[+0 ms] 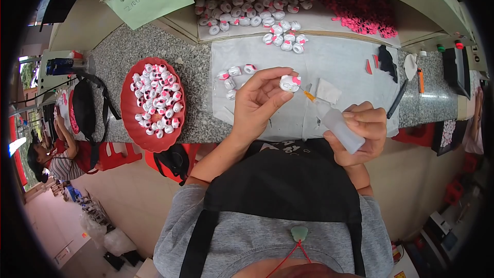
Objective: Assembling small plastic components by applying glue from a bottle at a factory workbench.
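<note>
Between the thumb and fingers of my left hand (261,98) is a small white figurine head (290,83) with a pink bow on it. My right hand (364,133) grips a translucent squeeze bottle (339,126), tilted so that its orange nozzle (309,95) points up and left at the figurine head, a short gap apart. Just beyond the nozzle, a folded white cloth (329,91) lies on the white work sheet (339,56). Several more white pieces (234,71) with pink parts lie on the sheet to the left of my left hand.
A red scalloped tray (127,118) full of finished-looking heads stands at the left. Under the shelf at the back are a heap of white pieces (247,7) and a pile of pink bows (365,7). A dark pen-like tool (397,98) lies at the right. Another person (62,157) sits far left.
</note>
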